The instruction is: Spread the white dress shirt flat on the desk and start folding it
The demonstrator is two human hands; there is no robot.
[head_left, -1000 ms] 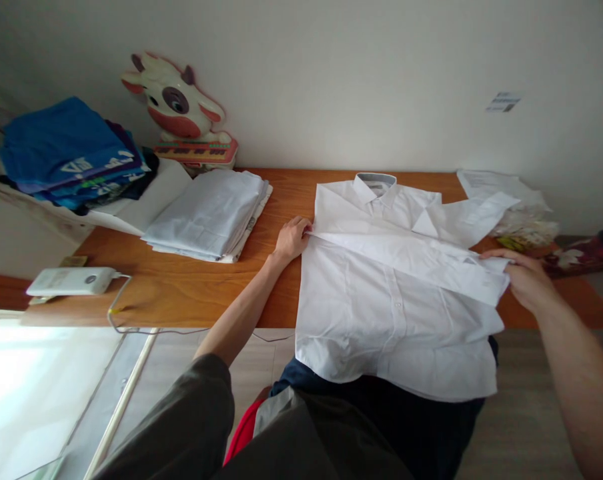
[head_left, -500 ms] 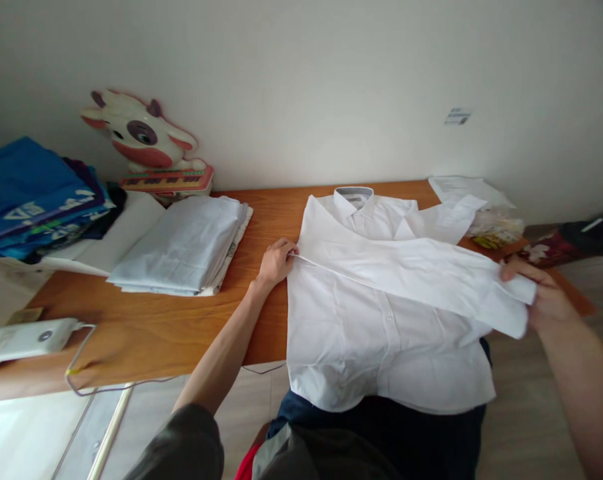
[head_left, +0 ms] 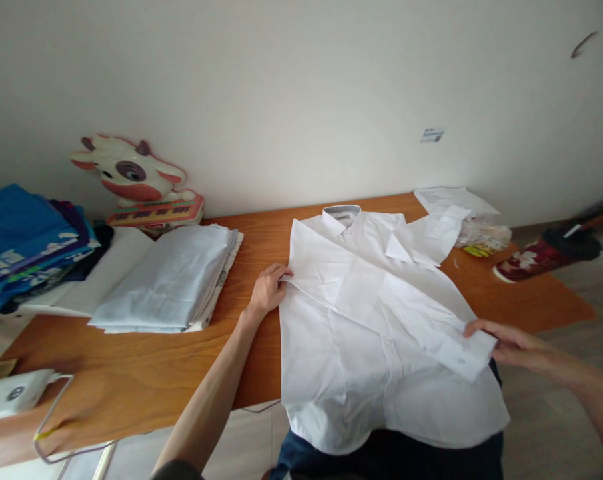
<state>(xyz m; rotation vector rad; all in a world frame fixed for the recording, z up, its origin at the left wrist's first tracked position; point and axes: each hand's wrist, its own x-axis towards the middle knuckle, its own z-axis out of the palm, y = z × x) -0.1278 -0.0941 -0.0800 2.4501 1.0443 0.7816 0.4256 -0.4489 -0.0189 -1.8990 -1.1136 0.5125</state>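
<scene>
A white button-up shirt (head_left: 341, 360) lies front up on the wooden table, collar toward the wall, its hem hanging over the near edge. One sleeve (head_left: 406, 307) crosses the front diagonally down to the right. My left hand (head_left: 270, 287) pinches the fabric at the shirt's left side, near the underarm. With the thumb on top, my right hand (head_left: 504, 343) grips the cuff of that sleeve over the lower right of the shirt. The other sleeve (head_left: 431, 233) is folded out at the upper right.
Folded grey cloth (head_left: 166, 273) and a pile of blue clothes (head_left: 26, 247) sit on the left. Behind them stands a cow-shaped toy keyboard (head_left: 136, 177). A white corded device (head_left: 19, 393) lies at the near left. On the right are a plastic bag (head_left: 481, 237) and a dark red tumbler (head_left: 536, 257).
My right hand has brought the sleeve's cuff down and inward, so the sleeve slants lower across the shirt. My left hand keeps its pinch. The camera view has tilted up slightly.
</scene>
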